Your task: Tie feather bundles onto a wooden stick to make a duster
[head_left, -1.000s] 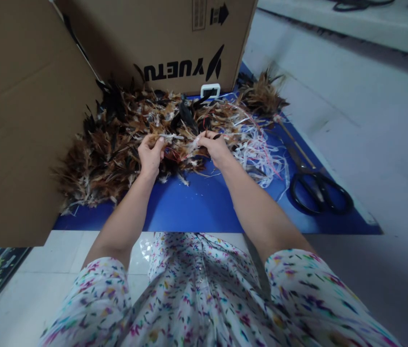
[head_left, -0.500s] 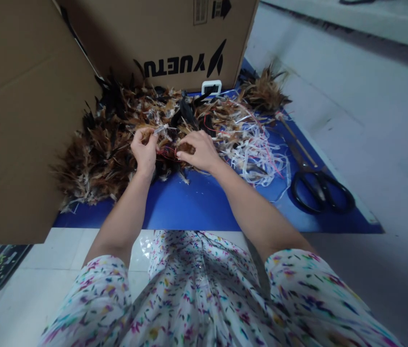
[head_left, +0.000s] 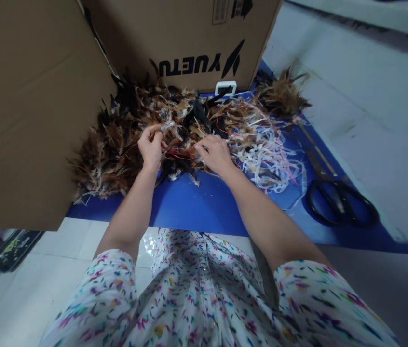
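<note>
Brown and black feathers (head_left: 106, 154) lie in a thick heap across the blue table. Over the front of this heap, my left hand (head_left: 151, 147) pinches a thin whitish strip (head_left: 168, 126) between thumb and forefinger; whether it is plastic or a quill end I cannot tell. Red string (head_left: 180, 153) runs from beneath the left fingers across to my right hand (head_left: 215, 153), whose thumb and fingertips are closed on it. To the right of that hand lies a tangle of white plastic strips (head_left: 272, 161) with some red string among them.
Black-handled scissors (head_left: 341, 202) rest at the right, beside a thin stick (head_left: 318, 147) with a feather bunch (head_left: 283, 96) at its far end. Cardboard boxes (head_left: 19, 120) stand left and behind. A small white device (head_left: 225, 88) leans at the back of the blue tabletop (head_left: 197, 207).
My right hand has drawn slightly away from the left, and the red string between them shows longer. The whole view has shifted, so things appear farther right.
</note>
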Motion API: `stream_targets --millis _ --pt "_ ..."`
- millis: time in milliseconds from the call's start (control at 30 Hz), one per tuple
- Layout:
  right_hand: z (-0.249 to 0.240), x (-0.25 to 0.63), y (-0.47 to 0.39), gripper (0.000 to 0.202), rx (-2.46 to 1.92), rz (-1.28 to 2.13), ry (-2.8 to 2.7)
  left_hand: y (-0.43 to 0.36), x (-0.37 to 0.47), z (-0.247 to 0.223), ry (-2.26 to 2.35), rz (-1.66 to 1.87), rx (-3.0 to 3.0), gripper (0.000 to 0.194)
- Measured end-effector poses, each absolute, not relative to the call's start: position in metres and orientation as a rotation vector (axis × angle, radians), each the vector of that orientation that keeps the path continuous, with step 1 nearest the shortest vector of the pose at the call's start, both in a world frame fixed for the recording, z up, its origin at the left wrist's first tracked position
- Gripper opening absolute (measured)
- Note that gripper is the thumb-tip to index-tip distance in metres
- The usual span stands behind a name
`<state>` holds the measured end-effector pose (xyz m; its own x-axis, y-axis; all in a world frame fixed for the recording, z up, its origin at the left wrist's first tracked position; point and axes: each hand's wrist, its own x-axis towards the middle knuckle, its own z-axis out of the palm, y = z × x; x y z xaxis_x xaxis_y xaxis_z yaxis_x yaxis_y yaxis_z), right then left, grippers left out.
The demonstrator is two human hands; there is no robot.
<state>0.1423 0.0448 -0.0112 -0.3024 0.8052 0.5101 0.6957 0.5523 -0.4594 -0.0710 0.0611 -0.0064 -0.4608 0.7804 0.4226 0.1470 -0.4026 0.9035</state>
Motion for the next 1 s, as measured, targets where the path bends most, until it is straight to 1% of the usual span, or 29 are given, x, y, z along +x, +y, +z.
stream_targets --millis 200,367,467,567,800,900,1000 --pt "-0.009 0.146 0.048 0.033 -1.177 0.172 -1.969 0.066 -0.079 -0.009 1.41 1.923 1.242 0.015" --pt "0.003 0.153 0.046 0.036 -1.095 0.252 -1.843 0.067 -0.078 -0.011 1.376 1.926 1.309 0.022" --pt "0.006 0.153 0.045 0.032 -1.043 0.357 -1.805 0.065 -0.075 -0.01 1.328 1.902 1.365 0.03" --pt "0.007 0.152 0.045 0.025 -1.054 0.386 -1.802 0.061 -0.07 -0.006 1.277 1.888 1.416 0.038" --pt "0.008 0.15 0.041 0.015 -1.098 0.381 -1.827 0.054 -0.065 0.0 1.252 1.896 1.476 0.045" --pt "0.008 0.146 0.037 0.019 -1.163 0.391 -1.94 0.055 -0.07 0.001 1.247 1.912 1.472 0.045" --pt "0.004 0.139 0.032 0.03 -1.224 0.35 -2.151 0.059 -0.077 0.0 1.271 1.913 1.471 0.045"
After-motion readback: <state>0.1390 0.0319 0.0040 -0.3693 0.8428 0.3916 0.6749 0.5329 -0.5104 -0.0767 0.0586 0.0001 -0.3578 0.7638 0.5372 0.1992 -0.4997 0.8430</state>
